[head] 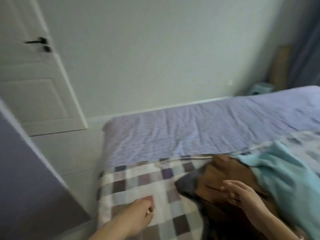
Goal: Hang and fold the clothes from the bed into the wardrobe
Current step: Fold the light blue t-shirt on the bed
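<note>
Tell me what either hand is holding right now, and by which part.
Nothing is gripped. The right hand lies with straight fingers on the brown garment; the left hand, loosely curled, holds nothing.

Two hands appear, left hand and right hand, with two garments, brown garment and pale blue garment, one checked blanket, one bed and one door
</note>
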